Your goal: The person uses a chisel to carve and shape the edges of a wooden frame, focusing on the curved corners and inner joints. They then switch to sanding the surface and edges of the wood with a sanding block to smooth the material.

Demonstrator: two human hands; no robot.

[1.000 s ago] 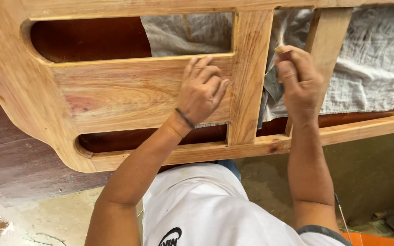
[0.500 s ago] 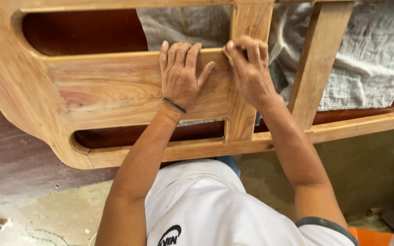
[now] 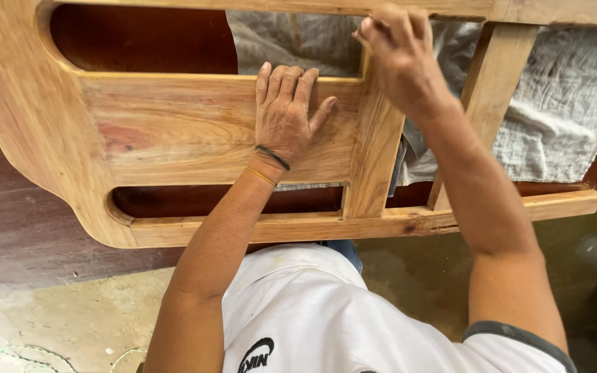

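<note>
Head view: left hand (image 3: 286,114) flat, fingers spread, pressing wide panel of wooden frame (image 3: 174,131). Right hand (image 3: 399,52) curled closed at upright's top, contents hidden. Grey cloth (image 3: 554,110) behind right hand. Frame likely heavy, rigid; best held by rails.

The left hand (image 3: 286,114) is laid flat, palm down, fingers (image 3: 281,81) stretched forward and close together, thumb spread to the right. The right hand (image 3: 399,48) is raised further forward, its fingers curled in a loose grip, forearm extended.
</note>
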